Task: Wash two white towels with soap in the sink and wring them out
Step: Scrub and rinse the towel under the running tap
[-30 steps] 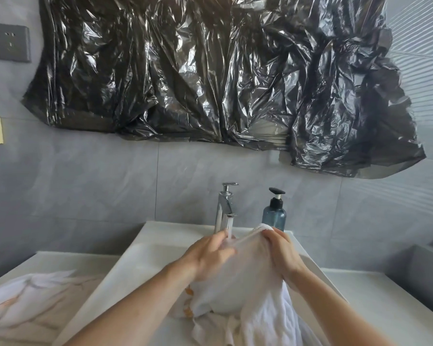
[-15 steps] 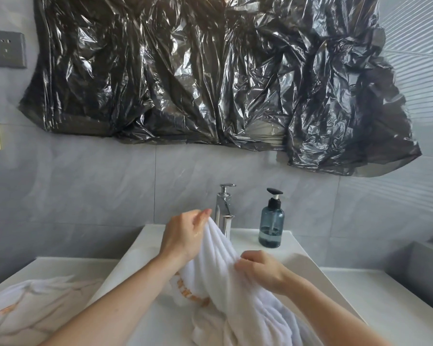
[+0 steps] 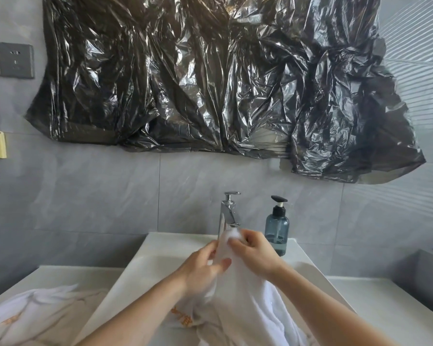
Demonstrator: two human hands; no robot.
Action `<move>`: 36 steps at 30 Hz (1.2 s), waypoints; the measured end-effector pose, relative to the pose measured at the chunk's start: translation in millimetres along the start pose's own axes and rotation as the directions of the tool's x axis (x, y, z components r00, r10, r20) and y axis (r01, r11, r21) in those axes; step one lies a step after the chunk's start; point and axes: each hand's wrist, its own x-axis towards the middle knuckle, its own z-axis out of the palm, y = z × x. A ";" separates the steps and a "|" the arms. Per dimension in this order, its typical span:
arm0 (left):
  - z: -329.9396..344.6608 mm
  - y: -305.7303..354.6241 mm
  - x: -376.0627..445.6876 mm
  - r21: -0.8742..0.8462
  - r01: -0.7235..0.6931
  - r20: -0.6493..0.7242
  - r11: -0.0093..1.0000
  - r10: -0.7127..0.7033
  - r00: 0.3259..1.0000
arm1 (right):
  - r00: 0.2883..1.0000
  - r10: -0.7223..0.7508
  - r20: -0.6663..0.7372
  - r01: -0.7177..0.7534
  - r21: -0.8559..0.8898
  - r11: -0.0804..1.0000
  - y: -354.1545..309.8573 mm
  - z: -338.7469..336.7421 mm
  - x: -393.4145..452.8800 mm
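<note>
just one view here, worn on the head. the sink point(image 3: 145, 255) is looked down on from close up, straight ahead at the grey wall point(image 3: 98, 196). both forearms are seen coming in from the bottom edge. wide-angle bending is noticed at the sides.

Left hand point(image 3: 203, 267) and right hand point(image 3: 256, 255) raised together, fingers curled, gripping cloth

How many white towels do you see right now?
2. One towel is gripped by both hands over the sink; the other towel lies on the counter, left.
</note>
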 end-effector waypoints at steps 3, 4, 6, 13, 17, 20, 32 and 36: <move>-2.0 -2.6 2.9 0.151 -0.093 -0.174 0.984 0.119 0.977 | 0.998 -0.008 -0.056 0.009 0.018 1.000 12.7 0.9 -4.6; -4.0 -0.1 2.0 0.182 -0.125 -0.219 0.975 0.164 0.962 | 0.998 -0.005 -0.059 0.005 -0.002 1.000 17.2 -0.9 -5.4; -6.4 5.7 0.3 0.215 -0.190 -0.294 0.958 0.249 0.923 | 0.999 0.029 0.016 -0.028 -0.063 0.998 24.3 -5.6 -7.9; -17.6 15.4 0.4 0.232 -0.119 -0.552 0.965 0.231 0.801 | 0.938 0.265 0.224 -0.221 -0.203 0.954 29.6 -4.2 -19.1; -27.3 11.9 -4.5 0.338 0.063 -0.552 0.939 0.144 0.821 | 0.998 0.055 -0.042 -0.061 -0.160 0.985 20.5 -8.9 -14.5; -34.1 11.8 -2.0 0.481 0.159 -0.474 0.862 0.103 0.874 | 0.997 -0.013 -0.081 0.002 -0.129 0.992 9.0 -10.1 -8.5; -0.9 3.9 22.7 0.157 -0.170 -0.056 0.973 0.181 0.982 | 0.995 0.019 -0.098 -0.014 0.051 0.999 -0.9 -1.6 11.1; -3.1 2.3 24.6 0.316 -0.275 -0.188 0.908 0.344 0.920 | 0.997 0.063 0.033 -0.067 0.138 0.988 2.9 -8.7 9.4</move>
